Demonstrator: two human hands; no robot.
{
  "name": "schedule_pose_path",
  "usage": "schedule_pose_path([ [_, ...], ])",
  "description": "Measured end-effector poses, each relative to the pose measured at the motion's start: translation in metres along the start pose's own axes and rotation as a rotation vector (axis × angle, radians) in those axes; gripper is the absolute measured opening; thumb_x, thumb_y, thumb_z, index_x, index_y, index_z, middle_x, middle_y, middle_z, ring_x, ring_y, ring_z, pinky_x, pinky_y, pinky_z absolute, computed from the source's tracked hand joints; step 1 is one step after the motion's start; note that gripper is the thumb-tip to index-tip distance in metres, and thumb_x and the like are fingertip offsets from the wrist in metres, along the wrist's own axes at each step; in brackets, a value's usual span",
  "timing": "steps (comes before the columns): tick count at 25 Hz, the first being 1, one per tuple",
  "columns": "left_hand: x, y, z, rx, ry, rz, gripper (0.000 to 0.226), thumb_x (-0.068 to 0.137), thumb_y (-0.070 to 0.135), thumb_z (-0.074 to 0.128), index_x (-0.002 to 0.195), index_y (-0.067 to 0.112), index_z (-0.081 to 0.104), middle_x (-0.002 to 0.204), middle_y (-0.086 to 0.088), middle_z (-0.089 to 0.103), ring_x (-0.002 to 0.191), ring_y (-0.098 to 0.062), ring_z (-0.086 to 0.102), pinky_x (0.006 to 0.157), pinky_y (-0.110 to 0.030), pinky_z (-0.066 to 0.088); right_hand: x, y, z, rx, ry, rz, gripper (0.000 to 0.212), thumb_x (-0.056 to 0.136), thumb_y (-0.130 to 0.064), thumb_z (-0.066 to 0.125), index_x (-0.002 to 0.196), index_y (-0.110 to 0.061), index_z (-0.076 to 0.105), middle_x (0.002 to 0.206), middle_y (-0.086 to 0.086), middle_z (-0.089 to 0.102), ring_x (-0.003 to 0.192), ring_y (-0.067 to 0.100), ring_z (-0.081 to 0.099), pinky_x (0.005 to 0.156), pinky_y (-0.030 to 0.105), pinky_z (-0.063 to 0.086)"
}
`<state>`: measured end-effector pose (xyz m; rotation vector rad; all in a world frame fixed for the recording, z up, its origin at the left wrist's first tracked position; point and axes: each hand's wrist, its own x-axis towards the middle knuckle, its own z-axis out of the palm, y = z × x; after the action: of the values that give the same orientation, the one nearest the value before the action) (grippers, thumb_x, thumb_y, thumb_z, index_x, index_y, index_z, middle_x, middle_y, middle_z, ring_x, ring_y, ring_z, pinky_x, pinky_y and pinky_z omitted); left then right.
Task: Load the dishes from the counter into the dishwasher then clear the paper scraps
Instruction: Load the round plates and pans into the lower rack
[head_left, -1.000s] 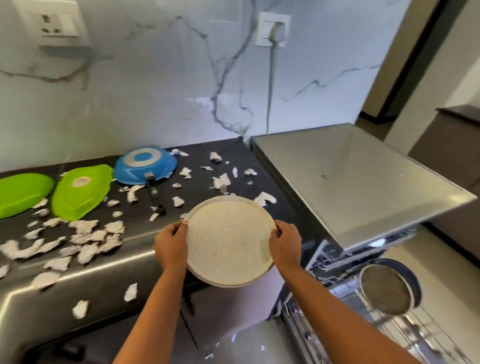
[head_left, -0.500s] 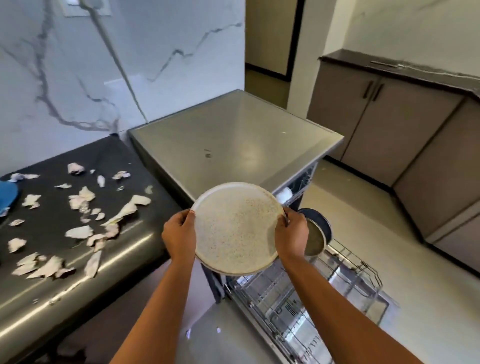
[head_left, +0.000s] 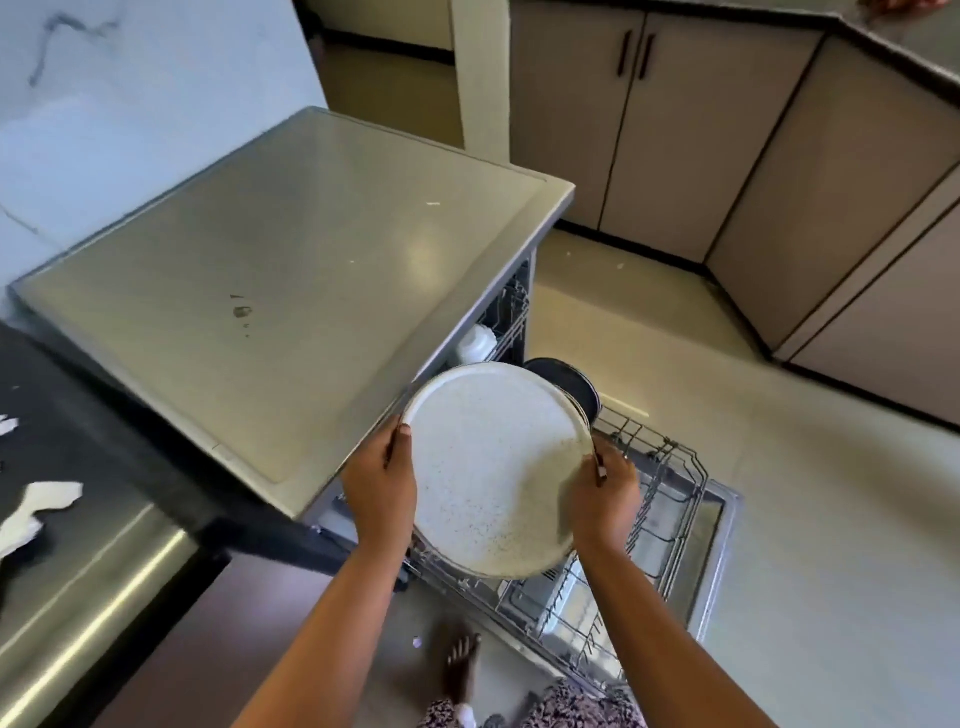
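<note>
While aloft, one plate (two hands)

White marble wall (grey veins) on left. Pale glossy floor. Taupe cabinets wrap the far corner, dark handles on two doors, black plinth along base. Bright, even light.

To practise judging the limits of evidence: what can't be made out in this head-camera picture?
Head view:
- dark dish: mostly hidden behind the plate.
- rack slots under the plate: covered by it.
- paper scraps: cut off by the left edge.
- white item inside the dishwasher: half hidden by its top.
</note>
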<state>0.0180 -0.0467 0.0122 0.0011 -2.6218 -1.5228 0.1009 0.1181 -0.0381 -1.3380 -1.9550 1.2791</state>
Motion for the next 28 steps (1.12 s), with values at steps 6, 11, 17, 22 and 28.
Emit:
schedule_pose_path([
  [6, 0.026, -0.05, 0.078, 0.025, -0.319, -0.094, 0.03, 0.096, 0.014, 0.05, 0.122, 0.003, 0.061, 0.117, -0.011, 0.065, 0.107, -0.024, 0.06, 0.091, -0.031, 0.047, 0.029, 0.056, 0.006, -0.015, 0.128, 0.202, 0.033, 0.093, -0.004, 0.049, 0.122, -0.011, 0.06, 0.113, 0.008, 0.058, 0.102, 0.026, 0.056, 0.082, 0.026, 0.041],
  [11, 0.058, -0.122, 0.137, 0.15, -0.453, -0.123, 0.027, 0.094, 0.016, 0.053, 0.116, 0.008, 0.065, 0.11, -0.012, 0.069, 0.099, -0.03, 0.063, 0.081, -0.035, 0.05, 0.045, 0.104, 0.044, -0.043, 0.146, 0.288, 0.032, 0.093, -0.005, 0.048, 0.122, -0.009, 0.06, 0.117, 0.009, 0.059, 0.103, 0.025, 0.057, 0.083, 0.026, 0.044],
  [17, 0.087, -0.198, 0.207, 0.322, -0.533, -0.191, 0.027, 0.092, 0.026, 0.055, 0.116, 0.02, 0.066, 0.111, -0.009, 0.069, 0.098, -0.032, 0.063, 0.083, -0.042, 0.052, 0.083, 0.178, 0.103, -0.127, 0.127, 0.35, 0.032, 0.089, -0.007, 0.05, 0.116, -0.014, 0.065, 0.11, 0.01, 0.065, 0.095, 0.028, 0.061, 0.083, 0.037, 0.051],
  [22, 0.115, -0.241, 0.267, 0.236, -0.502, -0.243, 0.027, 0.087, 0.013, 0.061, 0.112, 0.01, 0.067, 0.108, -0.012, 0.07, 0.099, -0.03, 0.065, 0.086, -0.04, 0.052, 0.129, 0.217, 0.141, -0.184, 0.118, 0.305, 0.026, 0.089, -0.015, 0.056, 0.112, -0.019, 0.068, 0.1, 0.007, 0.071, 0.081, 0.022, 0.065, 0.069, 0.026, 0.048],
  [28, 0.158, -0.255, 0.331, 0.143, -0.371, -0.184, 0.031, 0.084, 0.014, 0.065, 0.115, 0.008, 0.066, 0.113, -0.009, 0.069, 0.103, -0.022, 0.065, 0.089, -0.028, 0.049, 0.189, 0.222, 0.174, -0.073, 0.212, 0.171, 0.024, 0.088, -0.01, 0.057, 0.107, -0.015, 0.071, 0.095, -0.001, 0.069, 0.08, 0.009, 0.058, 0.058, 0.007, 0.038],
])
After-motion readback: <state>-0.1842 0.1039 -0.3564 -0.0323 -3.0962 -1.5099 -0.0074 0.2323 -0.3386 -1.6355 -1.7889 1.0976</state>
